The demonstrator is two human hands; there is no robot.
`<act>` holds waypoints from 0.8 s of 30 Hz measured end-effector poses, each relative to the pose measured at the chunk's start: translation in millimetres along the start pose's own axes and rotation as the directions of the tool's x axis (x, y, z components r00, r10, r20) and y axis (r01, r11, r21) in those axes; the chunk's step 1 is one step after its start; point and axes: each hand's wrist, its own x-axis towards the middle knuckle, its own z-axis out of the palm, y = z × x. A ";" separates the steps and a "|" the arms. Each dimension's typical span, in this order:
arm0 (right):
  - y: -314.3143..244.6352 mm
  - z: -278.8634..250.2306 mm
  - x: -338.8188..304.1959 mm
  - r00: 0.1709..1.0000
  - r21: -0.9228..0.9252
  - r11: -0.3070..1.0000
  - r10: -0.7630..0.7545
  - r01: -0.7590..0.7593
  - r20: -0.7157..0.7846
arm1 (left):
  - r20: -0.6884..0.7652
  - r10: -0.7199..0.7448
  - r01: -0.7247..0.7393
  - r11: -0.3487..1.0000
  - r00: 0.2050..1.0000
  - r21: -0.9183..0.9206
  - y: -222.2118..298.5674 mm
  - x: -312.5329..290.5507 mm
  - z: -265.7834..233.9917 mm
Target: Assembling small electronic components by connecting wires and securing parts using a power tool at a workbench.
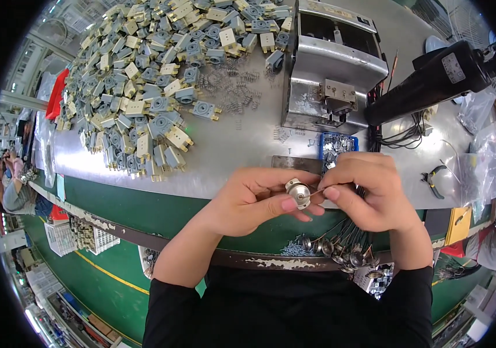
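My left hand holds a small round metal cup with side lugs, gripped between thumb and fingers. The cup is tilted so its dished face shows. Just to its right, my right hand is closed in a pinch on a thin wire that reaches the middle of the cup. My fingers hide part of the wire. Both hands are above the near edge of the metal worktop. Below my right hand lies a cluster of similar metal cups with wires attached.
Grey and cream plastic housings are heaped at the far left, beside loose springs. A metal fixture and a black cylinder stand beyond my hands. Nearby are a blue tray of small parts, pliers and screws.
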 end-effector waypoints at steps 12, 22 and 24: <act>-20.9 4.6 -1.5 0.995 -0.017 0.998 0.067 -0.066 0.070 | 0.115 0.091 -0.099 0.993 0.989 0.067 -17.3 0.5 -18.9; -14.4 15.6 -7.9 0.983 -0.377 0.910 -0.182 0.172 0.008 | 0.115 0.525 -0.467 0.610 0.843 0.641 -20.4 5.9 -18.2; -12.8 16.8 -9.1 0.979 -0.394 0.900 -0.204 0.187 -0.002 | 0.083 0.563 -0.470 0.588 0.822 0.659 -19.1 5.7 -11.1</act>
